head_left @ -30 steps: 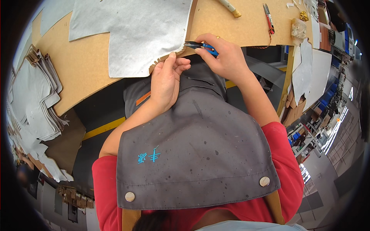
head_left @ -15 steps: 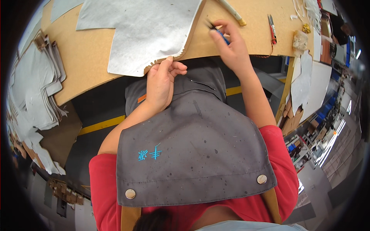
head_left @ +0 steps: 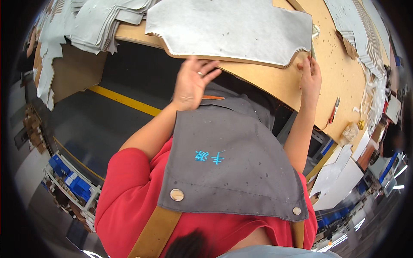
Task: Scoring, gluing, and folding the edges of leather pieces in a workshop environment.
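A leather-like panel (head_left: 232, 32) with a pale grey face and a brown edge lies on the tan table, small notches cut along its curved corners. My left hand (head_left: 191, 86) is at the panel's near edge, fingers spread and slightly blurred, a ring on one; its fingertips are close to the edge, and contact is hard to judge. At the panel's right corner is my right hand (head_left: 310, 79), fingers bent together. A thin greyish strip shows just above them, but what they grip cannot be made out. The blue-handled tool is not visible.
Stacks of grey cut pieces (head_left: 97, 26) lie at the far left, and more pieces (head_left: 355, 32) at the far right. Red-handled snips (head_left: 334, 112) rest on the tabletop (head_left: 275, 79) near its right edge. White strips (head_left: 373, 101) hang beyond them.
The panel has turned and now lies lengthwise across the table. My left hand has opened from its pinch on the edge. My right hand has come to the panel's right corner.
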Demonstrator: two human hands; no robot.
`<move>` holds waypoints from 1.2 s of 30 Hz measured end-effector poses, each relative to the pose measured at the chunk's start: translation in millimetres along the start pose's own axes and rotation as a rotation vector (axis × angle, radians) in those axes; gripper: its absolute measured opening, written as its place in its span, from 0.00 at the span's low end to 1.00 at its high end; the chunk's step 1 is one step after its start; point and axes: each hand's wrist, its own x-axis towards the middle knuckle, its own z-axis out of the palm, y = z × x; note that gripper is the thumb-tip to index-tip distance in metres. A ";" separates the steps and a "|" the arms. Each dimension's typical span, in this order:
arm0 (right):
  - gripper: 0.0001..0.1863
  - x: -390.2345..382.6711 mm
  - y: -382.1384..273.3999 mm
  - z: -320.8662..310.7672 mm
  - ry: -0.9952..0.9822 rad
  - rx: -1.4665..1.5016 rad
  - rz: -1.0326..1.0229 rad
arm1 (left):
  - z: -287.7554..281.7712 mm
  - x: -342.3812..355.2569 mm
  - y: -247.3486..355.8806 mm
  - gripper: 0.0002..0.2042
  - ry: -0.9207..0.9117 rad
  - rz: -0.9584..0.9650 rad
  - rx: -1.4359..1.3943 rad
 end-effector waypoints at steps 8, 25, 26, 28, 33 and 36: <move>0.16 -1.1 15.2 8.8 -0.010 0.086 -0.067 | 56.5 6.9 -30.5 0.07 -0.249 -0.228 0.086; 0.14 -37.2 5.9 -10.1 0.061 0.008 -0.275 | 126.4 42.5 -96.0 0.14 -0.226 -0.320 -0.038; 0.13 -40.2 2.5 -12.1 0.048 -0.108 -0.330 | 125.3 42.2 -96.0 0.15 -0.251 -0.292 -0.004; 0.12 -42.7 0.6 -15.4 0.055 -0.197 -0.396 | 122.4 41.0 -94.7 0.16 -0.280 -0.267 0.056; 0.10 -39.6 2.0 -16.0 0.051 -0.390 -0.560 | 121.0 38.3 -90.4 0.16 -0.297 -0.279 0.104; 0.11 -39.3 -0.1 -18.4 0.011 -0.478 -0.536 | 122.2 37.1 -90.6 0.17 -0.303 -0.282 0.119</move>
